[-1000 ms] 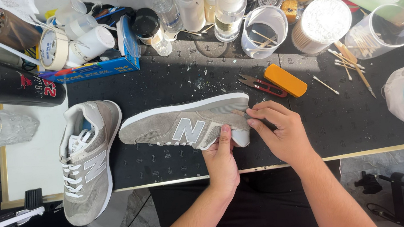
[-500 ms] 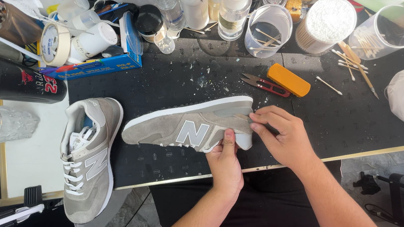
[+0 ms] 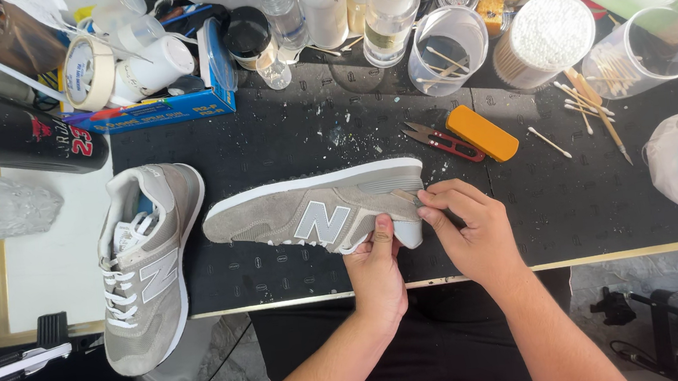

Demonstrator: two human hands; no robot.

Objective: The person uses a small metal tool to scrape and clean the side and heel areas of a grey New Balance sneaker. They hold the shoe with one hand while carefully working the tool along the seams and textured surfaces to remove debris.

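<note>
My left hand (image 3: pixel 376 266) grips the grey shoe (image 3: pixel 316 211) lying on its side on the black mat (image 3: pixel 284 146) — my right hand (image 3: pixel 469 231) pinches at its heel. Its mate (image 3: pixel 145 265) waits untouched at the left; I judge one shoe mid-work, the other left.

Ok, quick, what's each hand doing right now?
Left hand: closed on the grey shoe lying on its side, gripping near the heel.
Right hand: fingertips pinched at the shoe's heel; whether they hold anything cannot be told.
</note>
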